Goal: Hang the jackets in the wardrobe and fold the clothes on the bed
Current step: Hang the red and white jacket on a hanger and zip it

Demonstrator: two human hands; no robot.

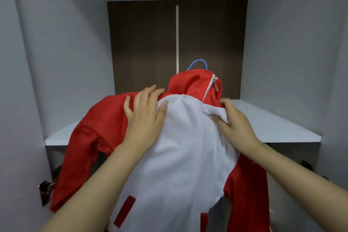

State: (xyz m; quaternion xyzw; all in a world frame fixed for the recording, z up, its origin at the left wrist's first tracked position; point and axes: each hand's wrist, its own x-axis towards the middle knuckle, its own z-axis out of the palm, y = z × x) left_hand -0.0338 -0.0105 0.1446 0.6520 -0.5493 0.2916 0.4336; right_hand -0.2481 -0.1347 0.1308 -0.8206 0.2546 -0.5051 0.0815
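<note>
Because the jacket (180, 137) is soft, light and limp, expect it to sag and slide; take hold at the shoulders, beside the collar. It hangs on a blue hanger (197, 63) in front of the wardrobe shelf (273, 124). Your left hand (145, 117) lies flat, fingers released; your right hand (235, 124) pinches the white front. Sleeves and collar are red, zip closed

We see the jacket (180, 147) in front of the wardrobe shelf (273, 124), hanger hook (197, 63) above its collar. Left hand (145, 117) lies on its left shoulder, right hand (235, 124) on its right.
</note>
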